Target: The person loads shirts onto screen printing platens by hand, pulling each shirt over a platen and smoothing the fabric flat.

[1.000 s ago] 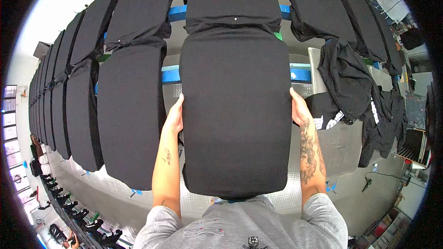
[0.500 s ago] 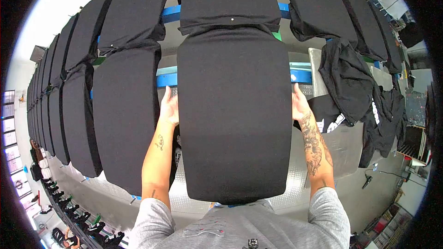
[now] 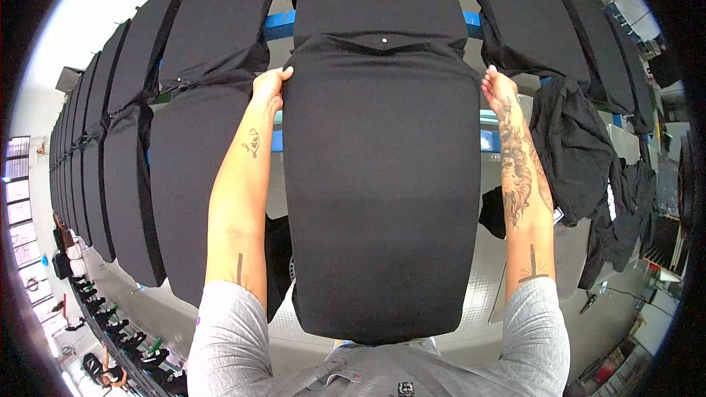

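The black cloth (image 3: 382, 176) is right in the middle, in front of the person. It looks smooth, with wrinkles up at 12 o'clock, near a white dot (image 3: 384, 40). The left hand (image 3: 272, 88) is at 10 o'clock, its thumb at the cloth's edge. The right hand (image 3: 500, 90) is at 2 o'clock, fingers bent, by the other edge. I can't tell if either hand pinches the cloth. I think both hands should work gently and evenly. A rumpled black pile (image 3: 573, 154) is at 3 o'clock.
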Available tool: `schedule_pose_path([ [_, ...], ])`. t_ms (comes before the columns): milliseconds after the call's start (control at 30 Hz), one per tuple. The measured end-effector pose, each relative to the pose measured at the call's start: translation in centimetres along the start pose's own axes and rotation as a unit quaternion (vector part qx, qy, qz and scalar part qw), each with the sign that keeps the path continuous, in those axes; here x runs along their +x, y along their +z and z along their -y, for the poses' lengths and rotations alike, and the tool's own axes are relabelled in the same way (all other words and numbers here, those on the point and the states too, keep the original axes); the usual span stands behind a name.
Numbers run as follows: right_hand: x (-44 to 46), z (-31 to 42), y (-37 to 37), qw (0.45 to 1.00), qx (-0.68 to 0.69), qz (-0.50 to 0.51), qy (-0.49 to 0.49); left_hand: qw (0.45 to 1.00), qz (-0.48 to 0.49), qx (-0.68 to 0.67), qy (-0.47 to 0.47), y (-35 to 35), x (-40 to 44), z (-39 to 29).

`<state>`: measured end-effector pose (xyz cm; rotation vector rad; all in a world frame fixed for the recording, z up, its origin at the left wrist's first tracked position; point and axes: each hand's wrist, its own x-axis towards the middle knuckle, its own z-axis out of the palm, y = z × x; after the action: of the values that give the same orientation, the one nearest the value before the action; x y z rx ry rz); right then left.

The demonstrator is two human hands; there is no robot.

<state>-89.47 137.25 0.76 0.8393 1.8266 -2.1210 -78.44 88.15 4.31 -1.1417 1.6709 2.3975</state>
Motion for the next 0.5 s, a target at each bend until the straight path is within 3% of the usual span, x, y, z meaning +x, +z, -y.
schedule_pose_path([
  [33,-0.3,0.2,-0.2,1.000,0.009,-0.020,0.000,1.000,-0.006,0.008,0.026,-0.4,0.6,0.5],
  [100,0.9,-1.3,-0.3,0.962,-0.224,0.023,-0.153,0.976,-0.047,0.149,0.150,-0.9,1.0,1.7],
  [133,-0.9,-1.2,0.6,0.888,-0.357,-0.038,-0.287,0.926,-0.103,0.284,0.226,-0.6,0.1,1.7],
  [167,-4.5,-0.3,2.6,0.773,-0.473,-0.098,-0.411,0.849,-0.155,0.410,0.296,0.0,-1.3,1.5],
  [200,-8.4,0.2,4.6,0.732,-0.455,-0.069,-0.503,0.771,-0.169,0.477,0.386,0.2,-2.7,2.0],
  [233,-12.4,0.5,6.7,0.683,-0.431,-0.040,-0.588,0.713,-0.123,0.527,0.446,0.7,-4.9,2.7],
  [267,-16.8,0.5,8.6,0.615,-0.513,0.039,-0.598,0.637,-0.113,0.632,0.427,2.6,-9.0,3.6],
  [300,-20.0,-0.2,9.9,0.538,-0.587,0.120,-0.593,0.591,-0.029,0.674,0.442,3.8,-11.6,4.5],
  [367,-19.5,-6.2,10.8,0.518,-0.576,0.256,-0.578,0.545,0.106,0.709,0.435,5.5,-14.8,6.7],
  [433,-18.8,-4.0,10.5,0.492,-0.619,0.259,-0.555,0.551,0.113,0.698,0.443,5.5,-14.2,6.4],
  [500,-16.1,-1.6,8.5,0.528,-0.665,0.135,-0.511,0.559,0.033,0.695,0.451,4.6,-11.6,5.2],
])
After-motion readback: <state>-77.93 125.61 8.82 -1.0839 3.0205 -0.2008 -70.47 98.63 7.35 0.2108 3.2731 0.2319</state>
